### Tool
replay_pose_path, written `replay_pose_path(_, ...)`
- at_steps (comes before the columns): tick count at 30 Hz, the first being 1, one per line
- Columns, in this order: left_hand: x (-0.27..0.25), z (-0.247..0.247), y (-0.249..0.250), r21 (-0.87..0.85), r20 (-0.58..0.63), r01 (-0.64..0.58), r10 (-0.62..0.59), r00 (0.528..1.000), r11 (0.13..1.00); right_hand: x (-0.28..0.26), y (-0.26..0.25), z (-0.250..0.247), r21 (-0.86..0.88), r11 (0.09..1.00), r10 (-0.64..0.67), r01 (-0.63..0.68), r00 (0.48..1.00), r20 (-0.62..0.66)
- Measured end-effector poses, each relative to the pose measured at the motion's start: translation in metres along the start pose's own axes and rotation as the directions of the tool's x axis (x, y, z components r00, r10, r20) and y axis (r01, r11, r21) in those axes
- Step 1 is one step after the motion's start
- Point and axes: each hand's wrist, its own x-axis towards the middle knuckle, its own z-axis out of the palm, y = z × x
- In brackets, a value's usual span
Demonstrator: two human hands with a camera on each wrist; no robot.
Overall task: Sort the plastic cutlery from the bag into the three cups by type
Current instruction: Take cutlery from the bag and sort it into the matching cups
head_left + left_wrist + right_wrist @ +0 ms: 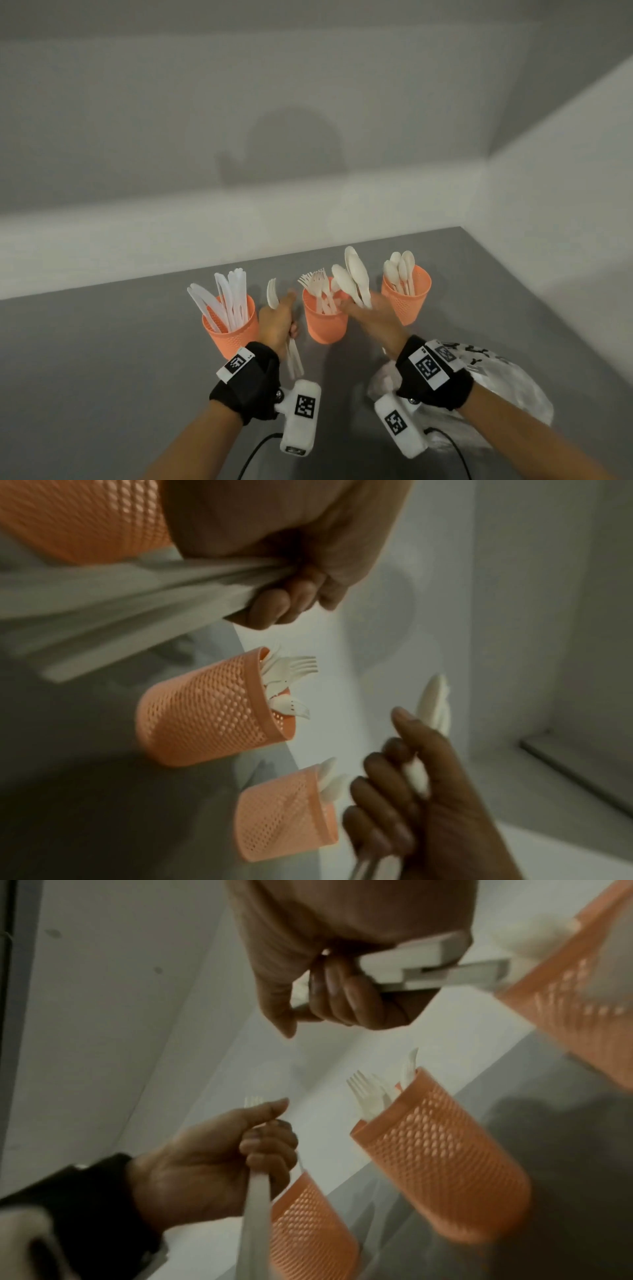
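Note:
Three orange mesh cups stand in a row on the grey table: the knife cup (229, 320) on the left, the fork cup (325, 320) in the middle, the spoon cup (406, 299) on the right. My left hand (277, 318) grips a small bunch of white forks (273, 294) between the knife and fork cups, tines up and handles (137, 601) sticking out below the fist. My right hand (373, 315) grips several white spoons (356, 277) by their handles (428, 972), bowls up, between the fork and spoon cups.
A crumpled clear plastic bag (496, 387) lies on the table under my right forearm. White walls close off the table at the back and on the right. Bare grey tabletop (102, 359) stretches to the left of the cups.

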Motion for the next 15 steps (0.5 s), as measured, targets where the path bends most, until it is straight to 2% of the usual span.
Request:
replay_pose_path(2,0.001,0.002,0.003,0.018,0.009,-0.055,0.055,0.998,0.998,0.006,-0.006,-0.015,-0.045,0.999,-0.015,0.012,0.998,-0.064)
replay_pose_path(4,0.003,0.006,0.015,0.006,0.007,-0.128,0.128,0.992,0.992,0.017,-0.017,-0.033,-0.019,0.999,-0.053,0.05,0.978,-0.201)
replay_pose_path(8,0.01,0.024,0.049,-0.059,-0.073,-0.328,0.323,0.943,0.943,0.042,-0.036,-0.068,0.064,0.985,-0.107,0.16,0.859,-0.5)
replay_pose_path(11,0.018,0.041,0.064,-0.081,-0.109,-0.417,0.408,0.907,0.905,0.057,-0.038,-0.083,0.065,0.975,-0.131,0.21,0.791,-0.597)
replay_pose_path(15,0.029,0.057,0.055,0.032,-0.03,-0.445,0.446,0.895,0.895,0.074,-0.025,-0.087,0.133,0.973,-0.057,0.19,0.753,-0.656)
